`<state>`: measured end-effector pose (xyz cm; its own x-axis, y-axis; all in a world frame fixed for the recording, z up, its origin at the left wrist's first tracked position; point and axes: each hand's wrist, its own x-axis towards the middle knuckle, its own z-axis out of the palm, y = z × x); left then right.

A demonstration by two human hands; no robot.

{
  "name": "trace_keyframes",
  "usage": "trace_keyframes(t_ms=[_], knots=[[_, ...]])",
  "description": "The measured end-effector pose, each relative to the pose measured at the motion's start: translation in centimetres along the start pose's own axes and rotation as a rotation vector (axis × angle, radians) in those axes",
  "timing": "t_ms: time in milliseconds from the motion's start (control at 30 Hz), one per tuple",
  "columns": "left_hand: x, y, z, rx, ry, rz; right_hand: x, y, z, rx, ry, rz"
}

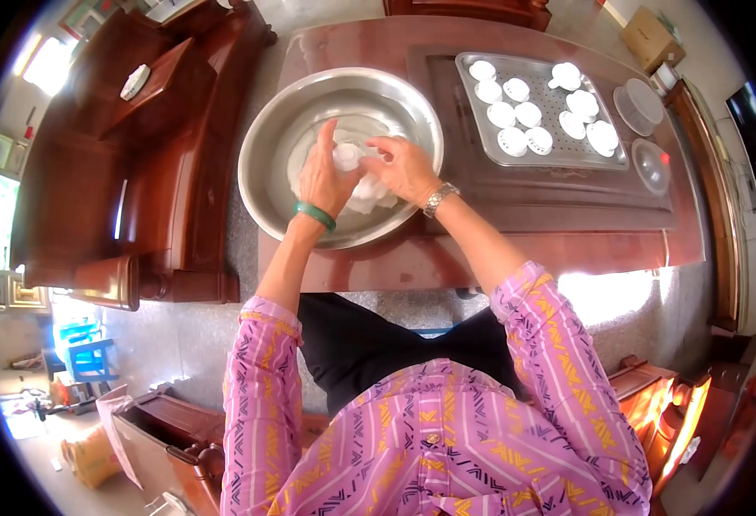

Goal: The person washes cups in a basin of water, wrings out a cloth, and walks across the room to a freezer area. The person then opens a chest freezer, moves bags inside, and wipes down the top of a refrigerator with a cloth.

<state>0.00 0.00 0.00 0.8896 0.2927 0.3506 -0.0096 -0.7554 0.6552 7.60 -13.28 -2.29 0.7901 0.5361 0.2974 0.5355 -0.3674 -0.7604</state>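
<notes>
Tray (550, 96) holds cups (528, 114); left hand (325, 181), right hand (404, 172) flank dish (346, 156) over basin (380, 89), grips unclear

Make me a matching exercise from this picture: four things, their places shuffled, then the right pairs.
Things
1. Metal basin
2. Green bangle
3. Silver wristband
4. Perforated tray

Places
A. Around the wrist of the right hand
B. Beneath a group of white cups
C. Below both hands
D. Around the wrist of the left hand

Pairs: 1-C, 2-D, 3-A, 4-B
</notes>
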Motion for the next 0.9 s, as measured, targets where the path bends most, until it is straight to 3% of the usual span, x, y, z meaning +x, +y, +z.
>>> trace_keyframes(t_ms=[100,167,233,300,367,433,467,533,667,767,900], knots=[[-0.6,0.3,-0.1,0.108,0.022,0.169,0.1,-2.3,0.1,0.142,0.008,0.033],[-0.6,0.5,-0.1,0.102,0.019,0.257,0.8,-3.6,-0.2,0.214,-0.252,0.218],[-0.4,0.5,0.1,0.119,0.022,0.322,1.1,-3.1,0.6,0.367,-0.176,0.252],[-0.6,1.1,-0.4,0.116,-0.003,0.261,1.3,-2.5,1.7,0.352,-0.064,0.166],[-0.9,2.0,-1.4,0.019,-0.059,0.16,1.1,-2.6,1.1,0.538,-0.155,0.321],[-1.4,2.7,-2.3,0.044,0.023,0.23,1.2,-2.1,1.2,0.763,-0.18,0.477],[-1.8,2.7,-2.6,0.014,0.046,0.196,1.2,-2.0,0.9,0.759,-0.172,0.476],[-2.8,0.7,-2.8,0.136,0.048,0.182,1.1,-1.6,0.4,0.43,-0.122,0.092],[-5.2,-1.7,-4.3,0.51,-0.129,0.14,4.2,1.1,-3.2,0.663,-0.056,0.136],[-6.0,-3.6,-4.6,0.473,-0.178,0.056,7.8,5.1,-8.5,0.444,0.268,0.111],[-6.0,-2.6,-4.0,0.495,-0.181,-0.023,10.2,12.2,-15.4,0.196,0.506,0.34]])
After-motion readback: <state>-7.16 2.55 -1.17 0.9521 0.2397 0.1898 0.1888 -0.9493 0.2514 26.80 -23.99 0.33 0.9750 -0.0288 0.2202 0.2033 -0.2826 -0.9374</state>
